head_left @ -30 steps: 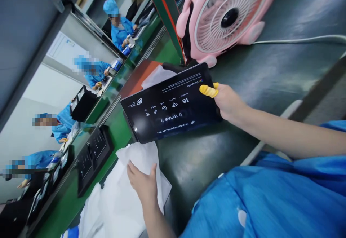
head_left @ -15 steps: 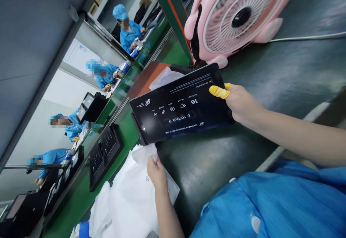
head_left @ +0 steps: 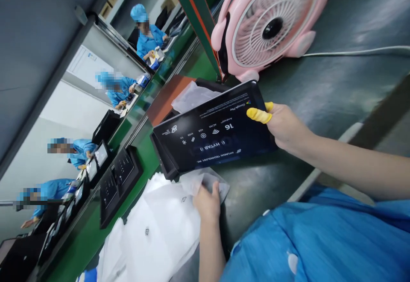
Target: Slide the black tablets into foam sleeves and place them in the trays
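My right hand (head_left: 282,124), with yellow finger cots on its fingertips, grips one end of a black tablet (head_left: 211,132) whose screen sticker carries white print, and holds it above the dark table. Just below the tablet, my left hand (head_left: 207,203) is closed on the edge of a thin white foam bag (head_left: 205,181), lifted from a pile of white bags (head_left: 156,230). A black tray (head_left: 165,166) sits under the tablet's far end.
A pink desk fan (head_left: 265,25) stands on the dark table (head_left: 320,89), its white cord (head_left: 355,52) running right. A green conveyor (head_left: 80,239) carries black trays with tablets (head_left: 117,179). Several people in blue coats work along it. A green post (head_left: 192,17) rises beside the fan.
My left hand went from resting flat on the bag pile to pinching one bag's edge and pulling it toward me under the tablet. The tablet stayed held in my right hand.
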A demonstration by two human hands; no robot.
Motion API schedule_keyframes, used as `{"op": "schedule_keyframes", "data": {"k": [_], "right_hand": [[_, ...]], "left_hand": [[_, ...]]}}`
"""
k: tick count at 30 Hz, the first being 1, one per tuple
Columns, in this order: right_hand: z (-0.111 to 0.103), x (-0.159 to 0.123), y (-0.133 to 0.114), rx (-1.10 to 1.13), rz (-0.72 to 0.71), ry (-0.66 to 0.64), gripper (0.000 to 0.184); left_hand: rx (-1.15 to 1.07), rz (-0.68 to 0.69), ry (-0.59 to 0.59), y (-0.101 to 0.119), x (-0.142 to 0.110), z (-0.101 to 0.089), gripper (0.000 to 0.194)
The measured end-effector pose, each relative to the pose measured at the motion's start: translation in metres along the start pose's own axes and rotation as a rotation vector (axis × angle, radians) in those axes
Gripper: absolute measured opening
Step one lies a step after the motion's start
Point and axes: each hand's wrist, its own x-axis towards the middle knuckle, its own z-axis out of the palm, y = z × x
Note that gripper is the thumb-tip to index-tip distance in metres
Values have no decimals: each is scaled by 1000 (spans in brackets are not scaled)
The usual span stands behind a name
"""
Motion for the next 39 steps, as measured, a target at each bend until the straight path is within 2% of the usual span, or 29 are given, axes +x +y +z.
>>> {"op": "schedule_keyframes", "data": {"k": [4,8,12,16,21,27,33,36,39], "right_hand": [[0,-4,1,5,19,-14,36],[-2,-4,1,21,35,-10,39],[-4,-3,-4,31,9,-5,46],[-3,-6,-7,37,19,0,49],[-1,-11,-8,-34,7,-53,47],[7,-17,-1,-194,14,-132,52],[8,-24,24,-295,-24,-292,45],[8,-28,30,-345,-108,-394,42],[9,-32,31,-379,-218,-470,36]], "left_hand": [[2,-44,70,9,18,-1,35],[-227,-40,126,1,24,-18,22],[-506,47,30,-12,15,-47,22],[-362,55,1,-17,6,-67,30],[-395,169,1,-30,2,-71,30],[-443,134,85,-38,-2,-66,32],[-567,30,327,-46,4,-57,29],[-559,52,447,-58,8,-68,34],[-528,116,539,-62,5,-89,34]]}}
